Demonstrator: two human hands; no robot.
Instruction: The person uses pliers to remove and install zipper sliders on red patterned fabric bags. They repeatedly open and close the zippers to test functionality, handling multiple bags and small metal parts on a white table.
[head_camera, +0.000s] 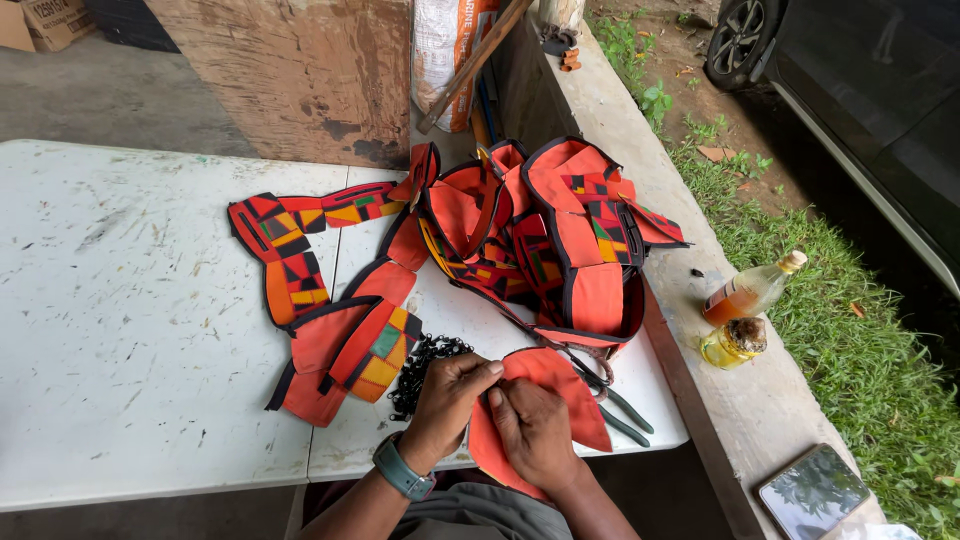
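Two hands are working close together at six o'clock on the scuffed white counter (130, 330). We are pinching the top edge of a rounded orange fabric piece (560, 395): our left hand (447, 400), with a teal watch (402, 468) on its wrist, is closing its fingers (487, 371) on the fold, and our right hand (533, 430) is pressing its fingers onto the cloth just beside them, so the piece is staying flat and taut, its lower part hanging over the counter's near edge. A black bead chain (420, 368) is lying touching the left hand at nine o'clock. Dark-handled pliers (622, 412) are resting at three o'clock of the cloth, within easy reach. Heaped orange and patterned patchwork bags (545, 235) are sitting at twelve o'clock, pushed back from the working spot. Two bottles of yellowish liquid (748, 290) are standing on the concrete ledge (760, 400) at two o'clock, a phone (815, 490) lying at four o'clock.
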